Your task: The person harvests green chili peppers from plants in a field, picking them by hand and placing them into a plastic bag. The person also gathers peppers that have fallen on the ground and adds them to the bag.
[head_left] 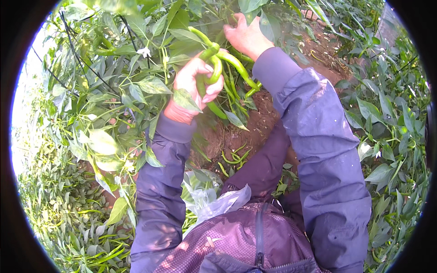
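Several long green chili peppers (215,70) are bunched in my left hand (193,83), its fingers curled around them and a leaf lying over the wrist side. Up and to the right, my right hand (248,36) reaches into the foliage of a pepper plant (184,20). Leaves partly cover its fingertips, so what they touch is hidden. More green peppers (232,85) hang just below and between the two hands. A white pepper flower (144,52) shows on the plant left of my left hand.
A clear plastic bag (211,201) with green peppers inside sits by my lap. Loose peppers (235,157) lie on the brown soil (261,116) before my leg. Dark thin cords (82,61) run through the left plants. Another pepper row (392,143) stands close on the right.
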The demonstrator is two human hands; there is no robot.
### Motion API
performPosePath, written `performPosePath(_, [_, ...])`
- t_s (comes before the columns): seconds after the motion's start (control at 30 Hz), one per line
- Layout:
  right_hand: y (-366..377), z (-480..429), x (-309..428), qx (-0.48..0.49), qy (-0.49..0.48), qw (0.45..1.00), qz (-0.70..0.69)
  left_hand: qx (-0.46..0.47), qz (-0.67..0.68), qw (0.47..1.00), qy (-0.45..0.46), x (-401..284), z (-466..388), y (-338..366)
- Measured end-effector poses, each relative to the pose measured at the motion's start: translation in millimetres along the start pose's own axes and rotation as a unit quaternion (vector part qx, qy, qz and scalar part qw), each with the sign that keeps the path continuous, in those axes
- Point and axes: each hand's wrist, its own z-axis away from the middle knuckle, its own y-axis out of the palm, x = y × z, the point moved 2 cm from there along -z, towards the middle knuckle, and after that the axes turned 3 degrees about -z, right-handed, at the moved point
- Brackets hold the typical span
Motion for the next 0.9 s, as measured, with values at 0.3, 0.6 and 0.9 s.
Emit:
performPosePath(0.3, [-35, -15, -19, -0.033, -0.171, 0.983, -0.060, 0.017, -0.002, 1.000, 0.022, 1, 3, -1])
performPosePath(0.6, [-116, 50, -44, -0.010, -0.279, 0.956, -0.093, 0.084, 0.070, 0.993, -0.032, 12, 0, 32])
performPosePath(0.9, [-170, 194, -74, 0.015, 0.296, 0.822, -0.487, 0.112, -0.020, 0.984, -0.140, 93, 30, 129])
